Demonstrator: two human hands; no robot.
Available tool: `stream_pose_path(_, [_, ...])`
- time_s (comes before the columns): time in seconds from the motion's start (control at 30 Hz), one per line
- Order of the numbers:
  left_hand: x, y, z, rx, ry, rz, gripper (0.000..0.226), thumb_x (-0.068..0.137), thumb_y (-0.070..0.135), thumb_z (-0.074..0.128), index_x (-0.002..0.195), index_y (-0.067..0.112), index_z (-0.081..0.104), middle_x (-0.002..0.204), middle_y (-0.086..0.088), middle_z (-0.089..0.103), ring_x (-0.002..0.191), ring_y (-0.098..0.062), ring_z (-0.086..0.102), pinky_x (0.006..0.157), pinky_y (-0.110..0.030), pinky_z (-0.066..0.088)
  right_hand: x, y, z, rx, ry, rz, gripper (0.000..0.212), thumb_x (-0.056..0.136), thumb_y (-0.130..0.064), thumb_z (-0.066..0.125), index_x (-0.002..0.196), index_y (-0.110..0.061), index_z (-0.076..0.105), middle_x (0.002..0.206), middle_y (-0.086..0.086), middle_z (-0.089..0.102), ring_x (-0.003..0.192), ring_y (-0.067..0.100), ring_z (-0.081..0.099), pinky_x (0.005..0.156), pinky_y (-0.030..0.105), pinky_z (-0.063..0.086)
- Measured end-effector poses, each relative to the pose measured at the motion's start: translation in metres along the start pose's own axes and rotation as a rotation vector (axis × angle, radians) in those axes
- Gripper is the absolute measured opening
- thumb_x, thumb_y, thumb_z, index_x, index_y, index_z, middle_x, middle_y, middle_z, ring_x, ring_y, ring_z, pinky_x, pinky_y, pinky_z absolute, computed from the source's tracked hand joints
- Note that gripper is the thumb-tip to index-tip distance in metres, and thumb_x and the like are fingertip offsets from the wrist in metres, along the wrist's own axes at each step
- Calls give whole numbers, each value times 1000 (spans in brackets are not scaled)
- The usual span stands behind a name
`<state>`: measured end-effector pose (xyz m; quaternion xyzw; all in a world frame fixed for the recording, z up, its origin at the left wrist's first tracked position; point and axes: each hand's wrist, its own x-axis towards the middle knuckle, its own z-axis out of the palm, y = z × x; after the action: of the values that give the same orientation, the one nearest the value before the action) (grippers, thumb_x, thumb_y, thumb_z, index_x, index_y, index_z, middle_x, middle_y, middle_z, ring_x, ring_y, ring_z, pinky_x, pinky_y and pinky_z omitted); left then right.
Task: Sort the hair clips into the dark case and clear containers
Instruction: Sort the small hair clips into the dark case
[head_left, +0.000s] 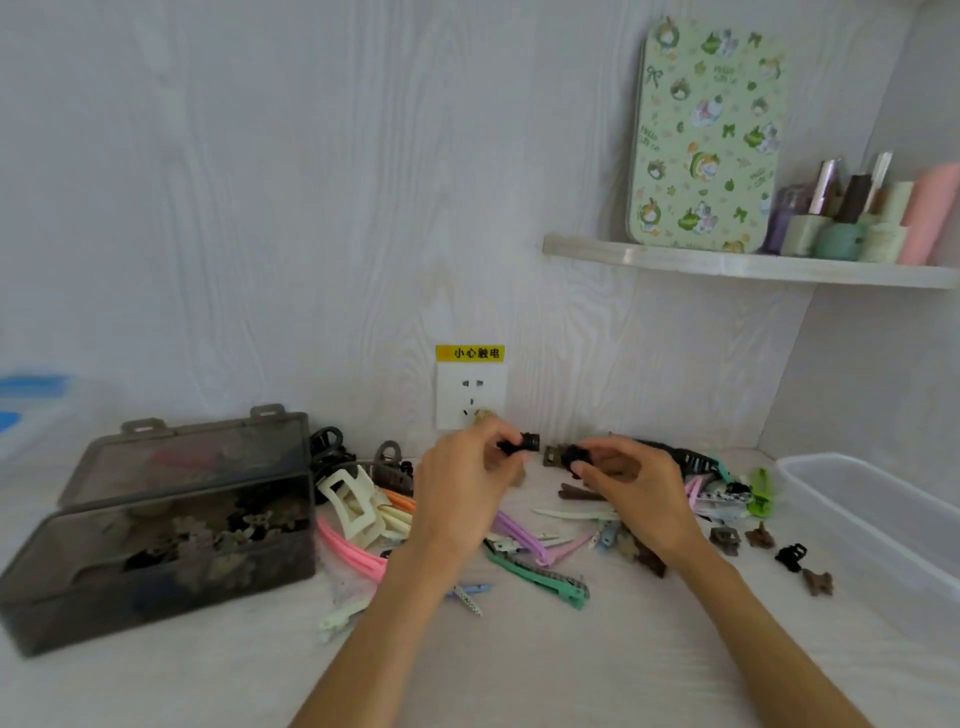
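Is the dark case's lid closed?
No, the dark case has its lid tilted open at the back, with small clips visible inside.

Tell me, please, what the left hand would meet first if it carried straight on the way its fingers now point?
Probably the right hand. The left hand pinches a small black clip, fingertips aimed rightward at the black clip pinched by the right; only a short gap separates them. Depth is unclear, so it might pass behind.

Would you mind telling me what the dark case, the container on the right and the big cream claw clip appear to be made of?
Dark case: probably smoky translucent hard plastic, since clips inside show through its walls and open lid. Clear container: likely frosted, semi-clear plastic with a soft sheen; the table shows faintly through it. Cream claw clip: looks like matte opaque plastic, with an even colour and moulded cut-outs.
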<state>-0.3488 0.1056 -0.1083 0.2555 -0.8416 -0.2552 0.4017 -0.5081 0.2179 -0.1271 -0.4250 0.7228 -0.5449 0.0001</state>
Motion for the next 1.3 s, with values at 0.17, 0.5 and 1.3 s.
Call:
stream_pose_path(0.17, [-30,-21,-79,192,353,24,14,82,32,69,95,31,66,88,17,71,71,-3,66,64,-21,51,-11,-48,29,161,-36,-31,19,75,-15,75,85,-30,69,83,-1,71,72,7,66,65,15,55])
stream_pose_path(0.5, [-78,-81,-174,622,297,-252,17,88,37,56,101,34,67,92,9,71,84,-17,66,57,-24,37,-45,-128,177,67,-444,-310,29,84,-25,67,113,-28,67,106,-12,70,96,-3,63,90,13,48])
stream_pose_path(1.3, [-31,36,69,325,-338,165,32,92,30,51,124,30,55,125,5,58,108,-17,53,91,-34,44,-65,25,-61,-623,-212,-7,72,75,-66,55,137,-35,36,122,-12,43,114,7,40,87,20,35])
